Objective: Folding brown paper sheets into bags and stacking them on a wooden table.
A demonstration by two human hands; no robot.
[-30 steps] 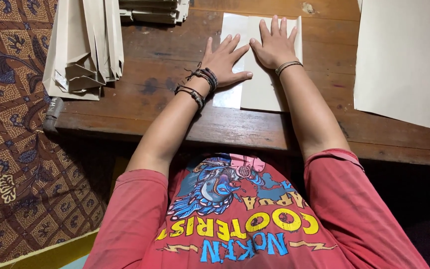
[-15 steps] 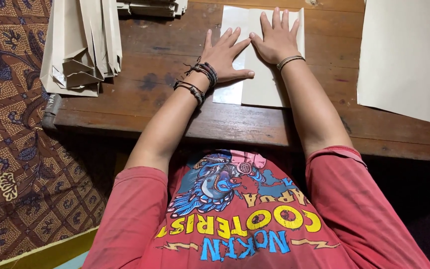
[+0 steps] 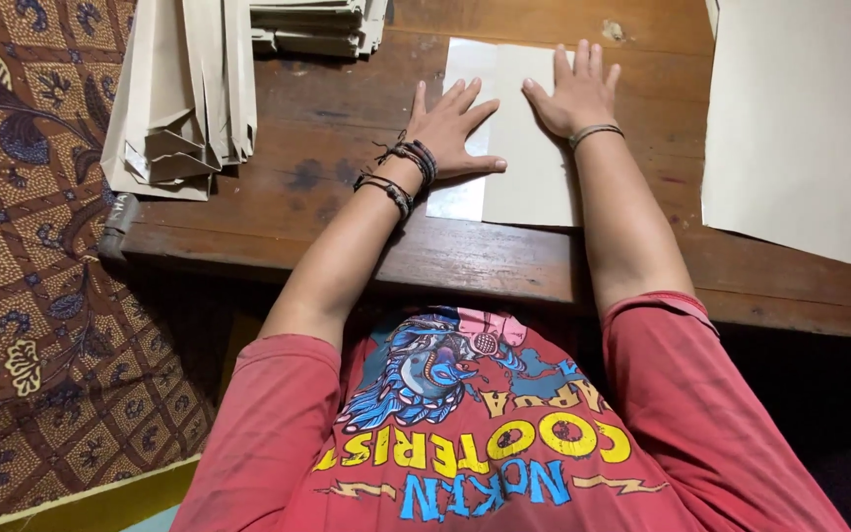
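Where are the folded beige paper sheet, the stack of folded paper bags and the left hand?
Folded beige paper sheet (image 3: pixel 529 167), head view, bare lower half.
Stack of folded paper bags (image 3: pixel 184 89), head view, middle of pile.
Left hand (image 3: pixel 453 133), head view, back of hand.

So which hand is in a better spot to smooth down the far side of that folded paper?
Probably the right hand. It lies flat on the upper right part of the folded paper, fingers near the far edge. The left hand sits lower, on the paper's left edge.

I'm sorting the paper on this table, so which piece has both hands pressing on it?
The folded sheet in the middle, under the left hand and right hand. The folded stack and large sheet lie untouched.
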